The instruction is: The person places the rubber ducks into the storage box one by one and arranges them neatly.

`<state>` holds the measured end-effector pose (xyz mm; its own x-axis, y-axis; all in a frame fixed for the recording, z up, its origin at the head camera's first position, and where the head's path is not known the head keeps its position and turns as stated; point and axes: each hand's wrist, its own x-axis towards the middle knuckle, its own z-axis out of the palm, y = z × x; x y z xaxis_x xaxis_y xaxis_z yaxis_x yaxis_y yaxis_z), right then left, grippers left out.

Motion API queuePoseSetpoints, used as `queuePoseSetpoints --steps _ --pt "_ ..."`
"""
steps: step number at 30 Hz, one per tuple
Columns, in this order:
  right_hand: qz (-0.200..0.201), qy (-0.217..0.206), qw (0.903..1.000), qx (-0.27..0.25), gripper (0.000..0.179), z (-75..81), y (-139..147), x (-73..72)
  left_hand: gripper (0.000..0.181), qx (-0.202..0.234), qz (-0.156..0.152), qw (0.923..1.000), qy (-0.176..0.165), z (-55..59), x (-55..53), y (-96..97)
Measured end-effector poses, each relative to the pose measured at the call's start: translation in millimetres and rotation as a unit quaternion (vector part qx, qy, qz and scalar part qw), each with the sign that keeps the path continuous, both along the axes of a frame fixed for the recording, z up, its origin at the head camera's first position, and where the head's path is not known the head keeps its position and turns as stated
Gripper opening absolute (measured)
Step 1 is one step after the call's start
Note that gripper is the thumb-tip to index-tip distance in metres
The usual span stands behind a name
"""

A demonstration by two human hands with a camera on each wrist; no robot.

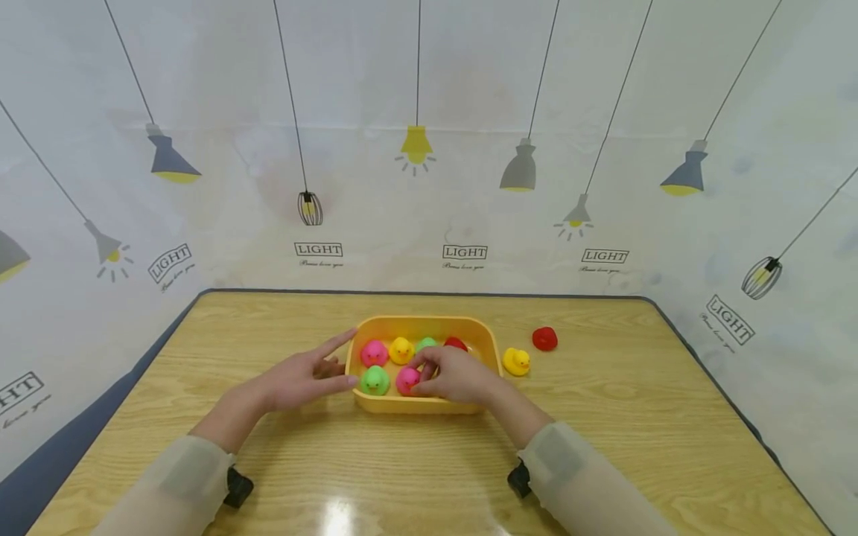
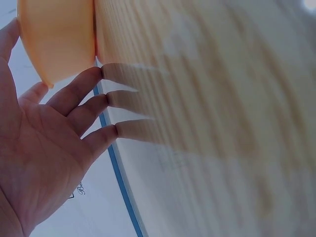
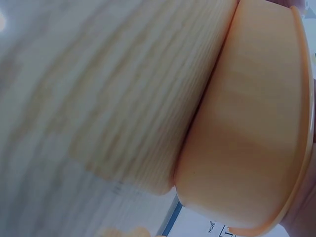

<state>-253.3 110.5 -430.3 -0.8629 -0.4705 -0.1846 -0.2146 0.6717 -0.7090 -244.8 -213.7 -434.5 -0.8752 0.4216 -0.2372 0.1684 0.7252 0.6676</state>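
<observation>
An orange-yellow plastic bin [image 1: 422, 406] stands on the wooden table, with several small rubber ducks inside. My left hand [image 1: 302, 378] spans the bin's left end, thumb and index finger touching its rim; in the left wrist view the other fingers of that hand [image 2: 49, 143] rest on the table. Reaching in over the near side, my right hand [image 1: 459, 374] pinches a pink duck [image 1: 407, 380]. Beside it sits a green duck [image 1: 375, 381]. Behind them are a pink duck [image 1: 374, 353], a yellow duck [image 1: 401, 351], a green duck [image 1: 425, 345] and a partly hidden red one [image 1: 456, 343].
Right of the bin, a yellow duck [image 1: 516, 362] sits on the table near its wall. Farther right and back lies a red duck [image 1: 545, 339]. A white wall covering [image 1: 375, 260] printed with lamps surrounds the table [image 1: 281, 454] at the back and sides.
</observation>
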Motion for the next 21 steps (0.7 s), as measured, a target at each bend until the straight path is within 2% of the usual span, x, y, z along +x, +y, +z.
queuePoseSetpoints --steps 21 --pt "0.006 -0.010 0.9999 -0.007 0.023 -3.0 1.0 -2.5 0.092 0.000 -0.001 1.0000 0.001 -0.5 -0.2 0.0"
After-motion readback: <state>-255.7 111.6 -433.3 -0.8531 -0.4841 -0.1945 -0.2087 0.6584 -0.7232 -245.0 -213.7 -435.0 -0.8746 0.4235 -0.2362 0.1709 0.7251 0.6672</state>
